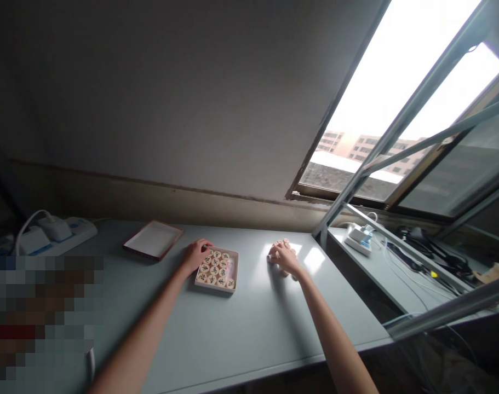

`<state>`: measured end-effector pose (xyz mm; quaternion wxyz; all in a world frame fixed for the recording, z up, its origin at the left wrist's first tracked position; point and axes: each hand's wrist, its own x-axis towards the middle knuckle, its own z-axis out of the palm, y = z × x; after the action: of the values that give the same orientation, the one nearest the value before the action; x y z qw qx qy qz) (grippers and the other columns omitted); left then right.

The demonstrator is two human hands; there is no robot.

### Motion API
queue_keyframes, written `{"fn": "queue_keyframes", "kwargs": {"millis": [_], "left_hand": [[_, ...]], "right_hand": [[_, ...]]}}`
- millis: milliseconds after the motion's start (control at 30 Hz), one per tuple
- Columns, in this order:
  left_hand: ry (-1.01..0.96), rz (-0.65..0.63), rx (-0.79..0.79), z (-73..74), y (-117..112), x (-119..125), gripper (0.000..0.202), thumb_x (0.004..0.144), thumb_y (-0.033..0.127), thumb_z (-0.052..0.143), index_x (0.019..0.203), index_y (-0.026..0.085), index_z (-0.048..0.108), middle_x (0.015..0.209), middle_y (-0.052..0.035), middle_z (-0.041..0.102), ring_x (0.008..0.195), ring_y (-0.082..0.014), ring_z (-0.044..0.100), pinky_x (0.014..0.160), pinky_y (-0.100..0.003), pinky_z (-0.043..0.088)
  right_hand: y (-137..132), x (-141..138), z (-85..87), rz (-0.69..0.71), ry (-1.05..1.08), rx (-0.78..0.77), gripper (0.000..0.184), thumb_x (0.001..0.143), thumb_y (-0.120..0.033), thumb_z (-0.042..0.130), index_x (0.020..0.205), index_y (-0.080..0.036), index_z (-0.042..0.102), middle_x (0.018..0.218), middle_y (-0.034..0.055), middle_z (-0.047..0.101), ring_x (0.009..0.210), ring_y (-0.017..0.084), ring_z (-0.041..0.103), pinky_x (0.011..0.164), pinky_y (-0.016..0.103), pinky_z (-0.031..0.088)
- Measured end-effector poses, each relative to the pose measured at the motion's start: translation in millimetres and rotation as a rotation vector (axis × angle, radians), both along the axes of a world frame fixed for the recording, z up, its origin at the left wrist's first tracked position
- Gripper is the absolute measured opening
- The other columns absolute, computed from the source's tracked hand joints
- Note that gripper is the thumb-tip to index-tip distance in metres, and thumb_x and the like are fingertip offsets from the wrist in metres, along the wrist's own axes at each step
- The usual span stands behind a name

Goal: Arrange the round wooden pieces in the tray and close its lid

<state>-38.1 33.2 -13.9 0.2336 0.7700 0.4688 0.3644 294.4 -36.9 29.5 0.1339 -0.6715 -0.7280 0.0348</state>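
Observation:
A shallow box on the table holds several round wooden Chinese chess pieces with dark characters, laid flat in rows. A pinkish patch shows at the box's right side, where no pieces lie. My left hand is at the box's far left corner, fingers curled over its edge. To the right, my right hand reaches down onto a small heap of loose Chinese chess pieces, its fingers closed around a piece at the heap's left side. My fingers partly hide the heap.
The box's lid lies inside-up at the back left. White power strips stand at the far left; another power strip with cables is on the neighbouring desk. A metal frame post rises at the table's right back corner.

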Motion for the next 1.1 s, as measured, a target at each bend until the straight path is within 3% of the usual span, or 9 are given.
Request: {"fn": "queue_keyframes", "kwargs": {"millis": [233,433,600,767,900,967,1100], "left_hand": [[0.01,0.009,0.006,3.7,-3,0,0.019,0.073,0.016,0.044,0.078,0.017,0.062,0.085,-0.003,0.064,0.08,-0.0139,0.057,0.074,-0.023,0.042],[-0.012,-0.012,-0.001,0.7,-1,0,0.018,0.072,0.017,0.045,0.078,0.016,0.062,0.085,-0.0036,0.064,0.08,-0.0148,0.057,0.074,-0.024,0.042],[-0.005,-0.007,0.004,-1.7,1,0,0.019,0.073,0.017,0.043,0.079,0.017,0.061,0.085,-0.0031,0.064,0.08,-0.0147,0.057,0.073,-0.024,0.041],[0.009,0.001,-0.007,-3.3,1,0,0.018,0.074,0.017,0.044,0.079,0.017,0.061,0.086,-0.003,0.064,0.081,-0.0144,0.057,0.074,-0.023,0.041],[0.011,-0.001,-0.009,-3.1,1,0,0.018,0.074,0.016,0.044,0.079,0.017,0.061,0.086,-0.0031,0.064,0.081,-0.0142,0.057,0.074,-0.023,0.041],[0.017,0.001,-0.009,-2.4,0,1,0.018,0.074,0.014,0.044,0.079,0.017,0.061,0.087,-0.003,0.064,0.082,-0.014,0.056,0.075,-0.023,0.04],[0.024,0.001,0.01,-1.3,-2,0,0.021,0.076,0.014,0.042,0.083,0.017,0.062,0.088,-0.0031,0.063,0.083,-0.0136,0.056,0.076,-0.023,0.04]], "right_hand": [[-11,7,-11.6,0.011,0.361,-0.048,0.016,0.072,-0.033,0.056,0.073,-0.018,0.059,0.071,0.0012,0.055,0.068,0.015,0.05,0.062,0.028,0.041],[-18,11,-5.9,0.01,0.438,-0.124,0.025,0.072,-0.04,0.055,0.074,-0.016,0.062,0.065,0.0033,0.057,0.057,0.015,0.05,0.051,0.027,0.039],[-23,25,-8.1,-0.106,0.21,0.123,0.028,0.064,-0.043,0.062,0.082,-0.021,0.061,0.093,0.0028,0.053,0.076,0.016,0.052,0.06,0.026,0.039],[-21,33,-4.8,-0.206,0.178,0.255,0.029,0.067,-0.046,0.059,0.081,-0.021,0.056,0.085,0.0023,0.051,0.074,0.017,0.051,0.061,0.026,0.038],[-22,-2,12.4,-0.123,0.358,0.315,0.035,0.083,-0.047,0.038,0.079,-0.018,0.056,0.078,0.0042,0.053,0.067,0.015,0.05,0.063,0.028,0.04],[-27,-36,23.9,0.032,0.361,0.239,0.036,0.087,-0.045,0.034,0.083,-0.018,0.058,0.081,0.0053,0.054,0.071,0.016,0.051,0.066,0.028,0.041],[-36,-105,39.6,0.427,0.214,0.094,0.023,0.085,-0.037,0.045,0.097,-0.023,0.06,0.099,0.0048,0.054,0.092,0.016,0.049,0.08,0.029,0.038]]}}
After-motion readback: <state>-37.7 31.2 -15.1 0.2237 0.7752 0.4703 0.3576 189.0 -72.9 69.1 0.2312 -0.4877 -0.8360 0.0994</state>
